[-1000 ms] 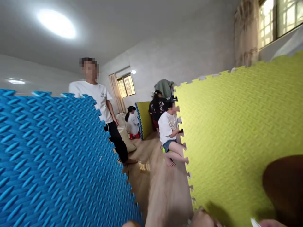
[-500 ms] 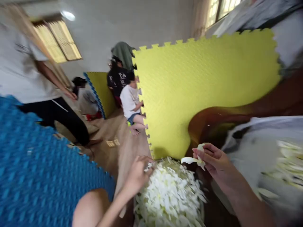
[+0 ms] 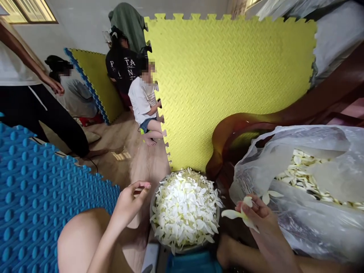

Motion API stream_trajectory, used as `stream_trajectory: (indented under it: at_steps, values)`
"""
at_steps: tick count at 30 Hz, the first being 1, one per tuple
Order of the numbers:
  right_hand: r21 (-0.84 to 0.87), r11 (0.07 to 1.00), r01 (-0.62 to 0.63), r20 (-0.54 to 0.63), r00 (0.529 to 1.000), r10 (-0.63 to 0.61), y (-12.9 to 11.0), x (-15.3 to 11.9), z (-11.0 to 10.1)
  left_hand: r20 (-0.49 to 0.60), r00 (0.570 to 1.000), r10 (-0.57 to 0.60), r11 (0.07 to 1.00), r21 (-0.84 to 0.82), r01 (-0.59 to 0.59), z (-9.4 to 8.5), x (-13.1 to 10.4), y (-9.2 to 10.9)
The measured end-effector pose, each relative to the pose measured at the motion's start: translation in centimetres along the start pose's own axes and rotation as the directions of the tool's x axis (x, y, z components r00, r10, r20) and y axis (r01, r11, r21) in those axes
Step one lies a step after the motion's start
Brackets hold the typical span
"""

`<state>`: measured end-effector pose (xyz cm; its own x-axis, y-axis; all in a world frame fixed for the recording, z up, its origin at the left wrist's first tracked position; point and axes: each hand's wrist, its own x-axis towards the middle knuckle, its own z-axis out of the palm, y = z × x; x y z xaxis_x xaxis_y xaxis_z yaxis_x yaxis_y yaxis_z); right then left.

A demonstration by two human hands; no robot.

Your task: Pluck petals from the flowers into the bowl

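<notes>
The left hand (image 3: 128, 204), loosely curled and seemingly empty, hangs beside a bowl (image 3: 186, 250) heaped with white petals (image 3: 184, 212); the right hand (image 3: 264, 219) pinches a pale flower (image 3: 231, 214) near a plastic bag (image 3: 247, 175); beyond stands a yellow mat (image 3: 233, 76), then a seated person (image 3: 142, 99)

You are facing a large yellow foam panel (image 3: 227, 83), which is standing upright and showing puzzle-cut teeth along its edges. To your left, a blue foam panel (image 3: 51, 197) is rising close by, while a smaller yellow panel with blue edging (image 3: 102, 83) is standing farther back. Behind them a pale grey wall (image 3: 82, 30) is running across, and a window (image 3: 28, 11) is glowing yellowish at upper left. Wood-look flooring (image 3: 145, 167) is stretching between the panels, catching a bright patch of reflected light (image 3: 121, 153). At your right, glossy reddish-brown furniture (image 3: 227, 131) is curving before the yellow panel.
</notes>
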<state>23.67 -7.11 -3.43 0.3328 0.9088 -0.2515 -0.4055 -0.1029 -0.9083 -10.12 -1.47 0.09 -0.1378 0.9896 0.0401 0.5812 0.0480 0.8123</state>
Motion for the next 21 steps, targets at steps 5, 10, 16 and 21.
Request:
stream_trajectory:
  at_steps: [5,10,16,21]
  values:
    - [0.072,0.985,-0.158,0.106,0.983,0.15,3.1,0.1,1.9,0.089,0.995,0.036,0.993,-0.114,-0.025,1.4,-1.0,1.0]
    - [0.095,0.974,-0.205,0.147,0.971,0.19,5.2,0.9,2.2,0.158,0.983,0.094,0.995,-0.001,-0.095,2.7,-1.8,2.0]
    - [0.151,0.965,-0.215,0.137,0.971,0.195,5.9,0.9,2.5,0.297,0.952,0.071,0.995,-0.094,-0.045,5.2,-2.6,2.7]
    - [0.134,0.961,-0.242,0.266,0.943,0.2,7.2,0.1,3.9,0.476,0.871,0.119,0.982,-0.188,-0.031,10.2,-5.2,4.4]
